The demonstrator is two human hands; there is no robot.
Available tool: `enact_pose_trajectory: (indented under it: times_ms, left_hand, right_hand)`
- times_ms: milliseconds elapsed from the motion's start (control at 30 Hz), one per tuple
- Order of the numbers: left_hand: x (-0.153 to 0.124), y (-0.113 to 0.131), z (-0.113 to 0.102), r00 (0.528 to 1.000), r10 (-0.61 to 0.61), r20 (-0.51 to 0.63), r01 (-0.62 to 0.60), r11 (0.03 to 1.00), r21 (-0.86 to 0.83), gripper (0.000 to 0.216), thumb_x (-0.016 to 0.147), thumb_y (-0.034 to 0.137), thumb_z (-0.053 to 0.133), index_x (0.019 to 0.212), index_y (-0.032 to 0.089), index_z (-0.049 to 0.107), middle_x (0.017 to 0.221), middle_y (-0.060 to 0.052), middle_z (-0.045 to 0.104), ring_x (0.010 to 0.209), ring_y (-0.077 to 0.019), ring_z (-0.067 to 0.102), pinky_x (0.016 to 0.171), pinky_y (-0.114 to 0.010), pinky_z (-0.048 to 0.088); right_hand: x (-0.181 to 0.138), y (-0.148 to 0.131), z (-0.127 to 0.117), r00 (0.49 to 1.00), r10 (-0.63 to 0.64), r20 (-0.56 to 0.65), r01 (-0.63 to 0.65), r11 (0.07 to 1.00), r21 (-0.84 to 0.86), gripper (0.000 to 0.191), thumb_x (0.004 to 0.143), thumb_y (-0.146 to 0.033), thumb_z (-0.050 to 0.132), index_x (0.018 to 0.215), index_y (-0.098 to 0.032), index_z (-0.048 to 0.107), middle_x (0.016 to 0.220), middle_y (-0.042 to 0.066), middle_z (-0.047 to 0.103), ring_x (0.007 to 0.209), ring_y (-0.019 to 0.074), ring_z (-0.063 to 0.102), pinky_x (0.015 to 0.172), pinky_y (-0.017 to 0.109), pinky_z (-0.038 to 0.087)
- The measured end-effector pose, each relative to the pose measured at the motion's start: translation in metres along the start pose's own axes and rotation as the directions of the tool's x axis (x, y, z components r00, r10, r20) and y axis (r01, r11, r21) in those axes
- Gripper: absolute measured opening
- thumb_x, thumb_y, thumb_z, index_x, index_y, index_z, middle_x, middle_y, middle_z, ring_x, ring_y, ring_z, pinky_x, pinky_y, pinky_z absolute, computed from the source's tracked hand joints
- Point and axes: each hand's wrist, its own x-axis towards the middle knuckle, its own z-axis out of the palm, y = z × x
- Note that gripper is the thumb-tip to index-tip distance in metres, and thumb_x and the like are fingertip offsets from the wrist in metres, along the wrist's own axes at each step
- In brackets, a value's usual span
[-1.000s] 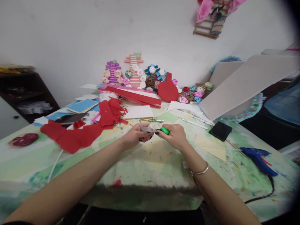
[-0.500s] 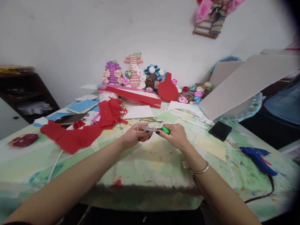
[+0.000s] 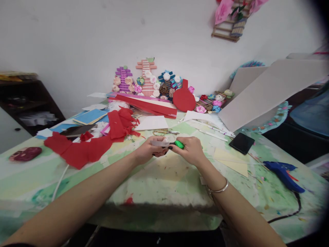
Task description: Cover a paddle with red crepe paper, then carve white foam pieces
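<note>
My right hand (image 3: 192, 151) is closed round the green handle of a small knife (image 3: 179, 144). Its blade points left and lies across the fingers of my left hand (image 3: 147, 151). That hand is closed on a small whitish piece (image 3: 168, 140), mostly hidden by the fingers and the blade; its kind I cannot make out. Just beyond both hands, scissors (image 3: 160, 132) with gold-coloured handles lie on the painted tablecloth (image 3: 164, 185).
Red crepe paper (image 3: 87, 151) lies at left, near a dark red pouch-like object (image 3: 25, 154). At right are a black phone-like slab (image 3: 241, 143), pale yellow paper (image 3: 231, 163) and a blue glue gun (image 3: 284, 175). Paper-flower crafts (image 3: 147, 79) lean on the wall behind.
My right hand and the knife have shifted slightly left, so the blade reaches further across my left fingers. The things on the table stay where they were.
</note>
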Motion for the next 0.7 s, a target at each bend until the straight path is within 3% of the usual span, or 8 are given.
enact_pose_trajectory:
  times_ms: [400, 700]
  left_hand:
    - [0.0004, 0.0009, -0.0026, 0.992, 0.110, 0.056, -0.107, 0.993, -0.048, 0.026, 0.070, 0.031, 0.070, 0.070, 0.012, 0.053, 0.053, 0.002, 0.047, 0.043, -0.0047, 0.031, 0.041, -0.021, 0.015]
    - [0.0009, -0.0021, -0.0035, 0.994, 0.092, 0.062, -0.090, 0.995, -0.030, 0.026, 0.070, 0.031, 0.070, 0.068, 0.012, 0.053, 0.051, 0.002, 0.047, 0.041, -0.0039, 0.030, 0.042, -0.021, 0.015]
  right_hand:
    - [0.0015, 0.0061, -0.0024, 0.999, 0.032, -0.013, -0.032, 0.999, 0.002, 0.053, 0.082, -0.063, 0.039, 0.053, -0.019, 0.044, 0.050, 0.000, 0.052, 0.049, 0.0103, 0.042, 0.052, 0.024, 0.021]
    - [0.0007, 0.0043, -0.0023, 1.000, 0.025, -0.010, -0.025, 1.000, -0.010, 0.052, 0.081, -0.063, 0.040, 0.054, -0.019, 0.043, 0.050, -0.001, 0.049, 0.050, 0.0101, 0.041, 0.052, 0.024, 0.021]
